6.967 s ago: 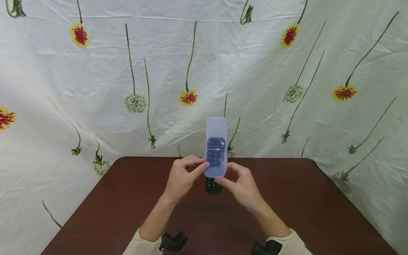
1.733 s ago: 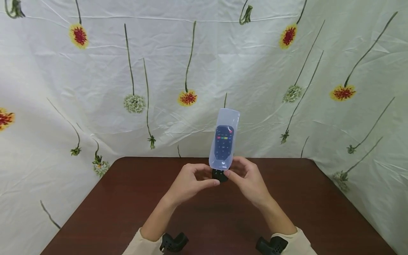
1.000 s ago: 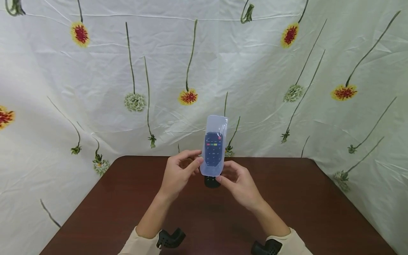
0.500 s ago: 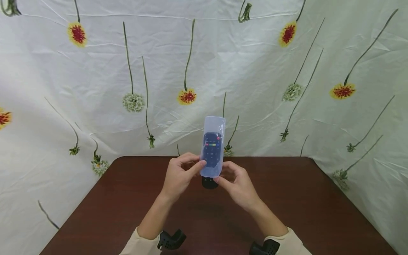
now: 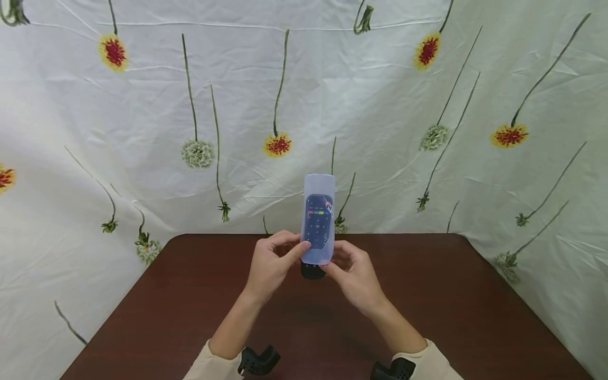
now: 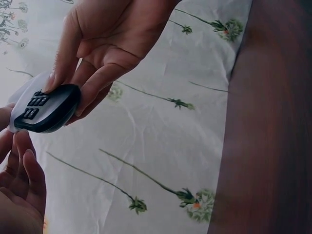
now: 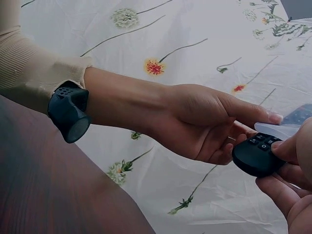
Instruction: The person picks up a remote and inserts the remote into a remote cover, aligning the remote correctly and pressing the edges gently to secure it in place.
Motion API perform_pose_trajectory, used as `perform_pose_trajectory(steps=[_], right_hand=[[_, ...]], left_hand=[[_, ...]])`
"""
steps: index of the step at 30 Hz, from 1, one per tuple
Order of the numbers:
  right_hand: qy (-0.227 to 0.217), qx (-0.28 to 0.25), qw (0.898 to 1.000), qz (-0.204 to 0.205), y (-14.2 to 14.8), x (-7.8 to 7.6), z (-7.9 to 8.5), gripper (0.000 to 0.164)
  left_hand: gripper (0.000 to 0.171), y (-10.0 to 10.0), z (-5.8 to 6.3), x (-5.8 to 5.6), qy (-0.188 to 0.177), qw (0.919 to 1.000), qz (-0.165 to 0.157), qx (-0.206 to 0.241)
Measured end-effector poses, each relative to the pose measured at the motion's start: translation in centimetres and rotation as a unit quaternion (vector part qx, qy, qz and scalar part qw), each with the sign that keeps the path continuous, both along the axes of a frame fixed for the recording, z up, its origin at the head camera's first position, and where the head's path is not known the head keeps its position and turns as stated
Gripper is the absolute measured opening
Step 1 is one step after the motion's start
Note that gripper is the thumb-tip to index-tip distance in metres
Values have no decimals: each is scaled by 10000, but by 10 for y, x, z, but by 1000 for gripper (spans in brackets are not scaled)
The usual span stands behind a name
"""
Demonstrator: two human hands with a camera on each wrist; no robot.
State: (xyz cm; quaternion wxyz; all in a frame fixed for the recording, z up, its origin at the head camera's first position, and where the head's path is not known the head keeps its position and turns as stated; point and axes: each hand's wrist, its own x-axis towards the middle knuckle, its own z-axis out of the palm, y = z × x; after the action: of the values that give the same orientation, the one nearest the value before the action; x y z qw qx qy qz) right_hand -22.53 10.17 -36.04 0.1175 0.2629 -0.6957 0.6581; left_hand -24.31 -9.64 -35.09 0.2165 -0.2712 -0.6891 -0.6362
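A black remote control (image 5: 312, 272) with colored buttons sits mostly inside a translucent bluish-white sleeve cover (image 5: 319, 183), held up near the table's far edge. The remote's rounded lower end sticks out below the cover's opening, and the cover's upper part has no remote in it. My left hand (image 5: 269, 264) pinches the cover's left side near the bottom, thumb in front. My right hand (image 5: 358, 275) grips the bare lower end from the right. In the left wrist view the right thumb lies on the remote's (image 6: 58, 109) buttons. The left thumb reaches the cover's edge (image 7: 273, 129) in the right wrist view.
The dark reddish-brown table (image 5: 309, 327) spreads below the hands. A white cloth (image 5: 237, 105) printed with flowers hangs behind it. Each wrist wears a black camera mount (image 5: 258, 361) by a cream sleeve cuff (image 5: 214, 361).
Compared with 7 seconds ago, less of the remote sticks out below the cover. Since 1.7 seconds ago, the remote has come lower and straighter, and my left hand has shifted up onto the cover.
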Motion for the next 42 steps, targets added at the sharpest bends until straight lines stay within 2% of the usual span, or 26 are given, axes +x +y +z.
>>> perform_pose_trajectory(steps=[25, 30, 33, 38, 42], right_hand=[[175, -164, 9995, -199, -1, -3, -1, 31], [414, -110, 9982, -425, 4, -6, 2, 30], [465, -108, 9974, -536, 8, -7, 4, 30], [428, -229, 9976, -491, 12, -7, 6, 31], [376, -357, 9977, -432, 13, -7, 8, 33]], left_hand=[[17, 2, -2, -3, -38, 10000, -39, -82], [21, -3, 0, -4, -92, 9986, -217, -465], [22, -6, 0, -4, -167, 9958, -446, -784], [27, -5, -3, -5, -271, 9889, -878, -1169], [26, 0, -6, -6, -364, 9877, -891, -1234]])
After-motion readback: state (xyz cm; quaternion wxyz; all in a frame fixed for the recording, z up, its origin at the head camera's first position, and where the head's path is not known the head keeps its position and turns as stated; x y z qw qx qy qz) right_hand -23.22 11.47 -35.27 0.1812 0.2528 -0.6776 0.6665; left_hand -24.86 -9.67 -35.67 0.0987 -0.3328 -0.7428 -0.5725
